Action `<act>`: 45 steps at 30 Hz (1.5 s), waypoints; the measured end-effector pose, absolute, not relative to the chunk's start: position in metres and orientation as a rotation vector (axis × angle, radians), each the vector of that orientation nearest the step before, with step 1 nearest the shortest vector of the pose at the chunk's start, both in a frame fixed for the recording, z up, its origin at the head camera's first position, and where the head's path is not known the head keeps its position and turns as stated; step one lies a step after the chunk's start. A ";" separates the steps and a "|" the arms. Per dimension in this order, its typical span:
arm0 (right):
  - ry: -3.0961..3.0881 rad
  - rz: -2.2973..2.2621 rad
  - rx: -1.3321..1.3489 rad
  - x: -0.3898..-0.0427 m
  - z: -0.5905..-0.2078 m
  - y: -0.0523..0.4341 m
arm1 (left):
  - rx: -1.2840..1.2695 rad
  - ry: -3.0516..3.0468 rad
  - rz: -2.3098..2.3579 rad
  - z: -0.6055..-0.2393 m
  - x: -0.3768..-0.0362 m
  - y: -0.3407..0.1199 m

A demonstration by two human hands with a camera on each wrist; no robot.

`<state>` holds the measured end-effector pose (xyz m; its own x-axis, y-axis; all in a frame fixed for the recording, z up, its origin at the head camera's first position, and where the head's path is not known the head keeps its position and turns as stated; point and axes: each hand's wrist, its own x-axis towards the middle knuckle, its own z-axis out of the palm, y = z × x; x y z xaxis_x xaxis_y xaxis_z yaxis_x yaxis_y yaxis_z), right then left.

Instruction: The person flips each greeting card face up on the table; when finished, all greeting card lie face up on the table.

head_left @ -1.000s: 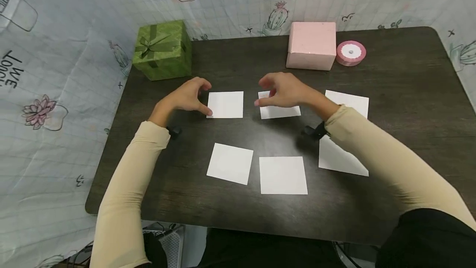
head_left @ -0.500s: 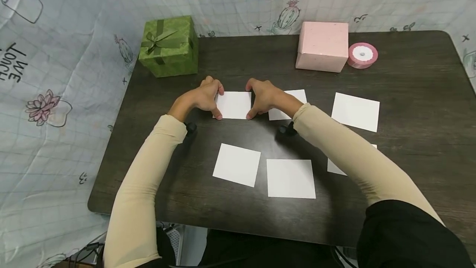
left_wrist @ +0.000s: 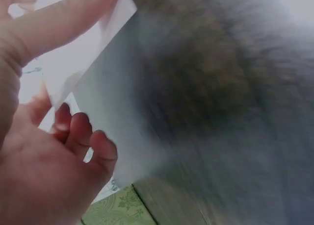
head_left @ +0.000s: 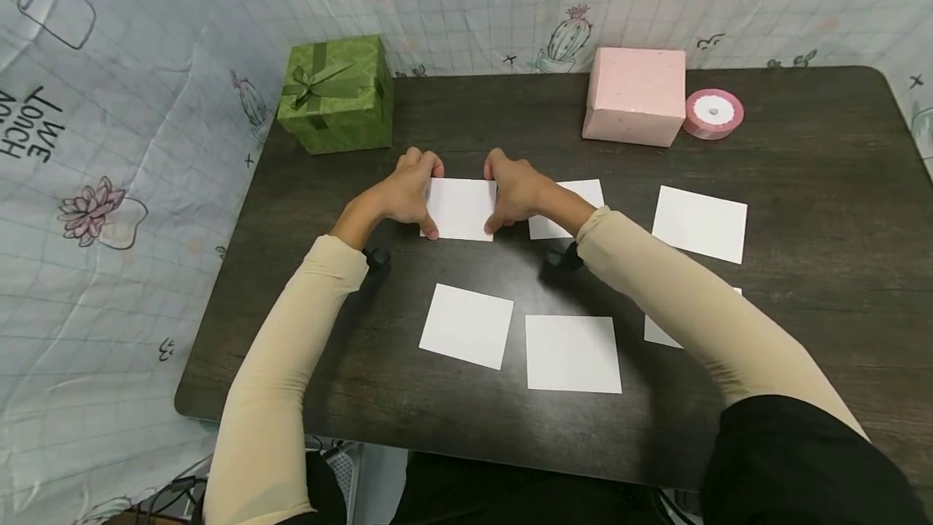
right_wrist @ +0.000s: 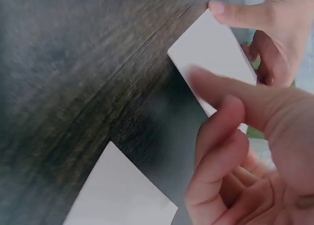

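Observation:
Both hands are on the back-left sheet of white paper (head_left: 461, 209), one at each side. My left hand (head_left: 405, 191) pinches its left side, thumb at the near corner and fingers at the far edge. On the opposite side my right hand (head_left: 519, 191) grips it the same way. In the left wrist view the paper (left_wrist: 66, 73) lies under the thumb, its edge apparently raised off the tabletop. The right wrist view shows the paper (right_wrist: 213, 48) between both thumbs, with the right fingers curled. A second white sheet (head_left: 543, 228) is partly hidden by my right wrist.
On the dark wooden table (head_left: 452, 420) lie more white sheets: front left (head_left: 466, 326), front middle (head_left: 573, 353) and right (head_left: 700, 224). Another sheet (head_left: 659, 335) sits partly under my right forearm. A green gift box (head_left: 338, 96), pink box (head_left: 636, 96) and ribbon roll (head_left: 714, 113) stand behind.
My right hand has moved left from over the neighbouring sheet to the back-left paper. Both hands have taken its sides, and it now seems slightly raised. The head view has shifted a little.

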<state>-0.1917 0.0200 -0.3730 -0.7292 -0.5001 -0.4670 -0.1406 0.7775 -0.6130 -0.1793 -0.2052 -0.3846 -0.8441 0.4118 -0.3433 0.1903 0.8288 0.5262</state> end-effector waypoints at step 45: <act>2.537 -1.088 -0.820 -0.169 -0.380 0.039 | 0.163 2.594 1.261 -0.367 -0.140 -0.223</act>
<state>-0.1693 0.0392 -0.3801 -0.8064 -0.5912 -0.0164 -0.3956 0.5599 -0.7280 -0.1398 -0.2229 -0.3673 -0.9619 0.2091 -0.1761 -0.0094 0.6186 0.7857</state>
